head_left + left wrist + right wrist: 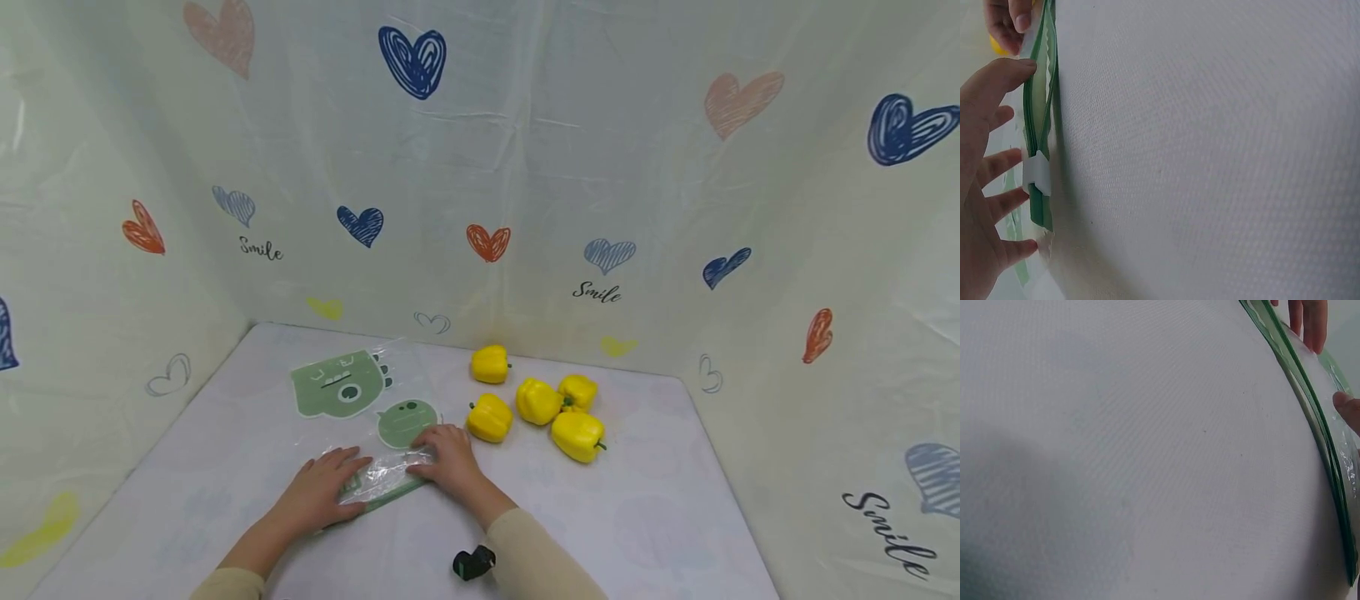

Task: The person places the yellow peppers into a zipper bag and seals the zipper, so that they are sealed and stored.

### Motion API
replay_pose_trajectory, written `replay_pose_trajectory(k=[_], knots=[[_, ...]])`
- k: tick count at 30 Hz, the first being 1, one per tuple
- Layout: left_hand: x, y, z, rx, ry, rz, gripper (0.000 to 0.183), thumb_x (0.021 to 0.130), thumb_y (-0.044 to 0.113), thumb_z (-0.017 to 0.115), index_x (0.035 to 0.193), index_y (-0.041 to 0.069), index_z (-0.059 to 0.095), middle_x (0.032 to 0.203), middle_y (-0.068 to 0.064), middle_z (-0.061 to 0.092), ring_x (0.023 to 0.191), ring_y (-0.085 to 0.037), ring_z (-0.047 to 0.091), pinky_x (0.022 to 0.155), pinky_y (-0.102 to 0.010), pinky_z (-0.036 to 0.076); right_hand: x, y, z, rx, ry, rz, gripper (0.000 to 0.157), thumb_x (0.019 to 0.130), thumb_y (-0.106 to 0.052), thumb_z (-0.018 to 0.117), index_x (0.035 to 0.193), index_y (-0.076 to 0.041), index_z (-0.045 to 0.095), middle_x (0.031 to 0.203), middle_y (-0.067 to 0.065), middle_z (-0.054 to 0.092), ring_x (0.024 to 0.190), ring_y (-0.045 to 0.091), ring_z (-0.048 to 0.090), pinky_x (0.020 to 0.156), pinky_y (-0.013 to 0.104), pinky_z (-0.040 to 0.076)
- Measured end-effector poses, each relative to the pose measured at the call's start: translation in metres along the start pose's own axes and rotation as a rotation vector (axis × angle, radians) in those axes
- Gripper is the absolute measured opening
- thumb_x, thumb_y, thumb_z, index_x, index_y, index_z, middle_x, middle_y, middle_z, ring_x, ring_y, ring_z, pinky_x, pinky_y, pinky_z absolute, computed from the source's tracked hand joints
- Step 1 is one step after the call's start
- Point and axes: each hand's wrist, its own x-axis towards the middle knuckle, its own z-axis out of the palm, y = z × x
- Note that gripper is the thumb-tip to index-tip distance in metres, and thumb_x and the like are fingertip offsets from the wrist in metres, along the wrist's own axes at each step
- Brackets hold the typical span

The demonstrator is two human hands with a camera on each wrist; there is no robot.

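A clear zip bag with green cartoon prints lies flat on the table, its green zip edge towards me. My left hand rests on the bag's near left part with fingers spread. In the left wrist view its thumb touches the zip edge, near a white slider. The two zip strips stand slightly apart there. My right hand rests on the bag's right side, fingertips over the round green print and thumb near the zip edge. Both hands lie on the film without gripping.
Several yellow bell peppers sit on the table right of the bag. A small black object lies near the front, beside my right sleeve. Curtains printed with hearts enclose the back and sides.
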Motion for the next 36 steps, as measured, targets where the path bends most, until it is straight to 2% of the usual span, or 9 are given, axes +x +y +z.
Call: replay_pose_trajectory(k=[5,10,20,24,28,32,36], knots=[[-0.001,0.001,-0.003,-0.017,-0.002,0.000,0.061,0.077,0.036,0.079,0.128,0.010,0.061,0.134,-0.019,0.053,0.125,-0.045,0.045,0.098,-0.069,0.035,-0.003,-0.002,-0.003,0.039,-0.032,-0.048,0.033,0.079,-0.040,0.079,0.108,-0.025,0.071,0.109,-0.016,0.062,0.108,0.007,0.051,0.102,0.035,0.037],[-0.003,0.001,-0.004,-0.015,0.006,0.010,0.056,0.078,0.033,0.078,0.127,0.010,0.062,0.133,-0.019,0.054,0.124,-0.045,0.046,0.097,-0.069,0.036,-0.007,-0.006,-0.007,0.111,-0.087,-0.059,0.034,0.079,-0.036,0.081,0.109,-0.025,0.071,0.104,-0.019,0.062,0.100,0.003,0.052,0.093,0.025,0.044],[-0.003,0.001,-0.004,-0.014,-0.002,0.006,0.053,0.079,0.032,0.078,0.125,0.010,0.063,0.132,-0.018,0.055,0.125,-0.045,0.046,0.097,-0.069,0.036,-0.011,-0.010,-0.009,0.172,-0.168,-0.081,0.021,0.079,-0.024,0.082,0.098,-0.019,0.075,0.086,-0.019,0.062,0.083,-0.002,0.050,0.077,0.017,0.045],[-0.003,0.000,-0.003,-0.012,0.002,0.007,0.053,0.078,0.032,0.077,0.125,0.010,0.064,0.132,-0.018,0.055,0.125,-0.044,0.046,0.097,-0.069,0.036,-0.011,-0.008,-0.007,0.179,-0.176,-0.107,0.011,0.080,-0.021,0.081,0.090,-0.019,0.075,0.081,-0.019,0.061,0.078,-0.003,0.048,0.072,0.016,0.044],[-0.004,0.000,-0.003,-0.014,0.019,0.015,0.054,0.078,0.033,0.078,0.125,0.010,0.064,0.131,-0.018,0.056,0.124,-0.044,0.047,0.097,-0.069,0.036,-0.012,-0.007,-0.006,0.189,-0.190,-0.096,0.004,0.083,-0.019,0.078,0.085,-0.020,0.075,0.078,-0.019,0.058,0.077,-0.003,0.048,0.071,0.016,0.043],[-0.006,0.001,-0.003,-0.020,0.045,0.024,0.057,0.077,0.034,0.078,0.126,0.009,0.063,0.130,-0.018,0.057,0.123,-0.043,0.048,0.097,-0.068,0.036,-0.012,-0.009,-0.006,0.200,-0.179,-0.083,0.004,0.083,-0.017,0.076,0.083,-0.021,0.074,0.077,-0.019,0.057,0.077,-0.003,0.049,0.072,0.016,0.044],[-0.008,0.004,-0.002,-0.005,0.105,0.054,0.058,0.076,0.032,0.080,0.126,0.008,0.063,0.128,-0.017,0.059,0.120,-0.040,0.051,0.096,-0.065,0.039,-0.012,-0.011,-0.008,0.214,-0.132,-0.102,0.006,0.083,-0.014,0.075,0.082,-0.019,0.073,0.076,-0.018,0.057,0.076,-0.002,0.050,0.070,0.016,0.046]])
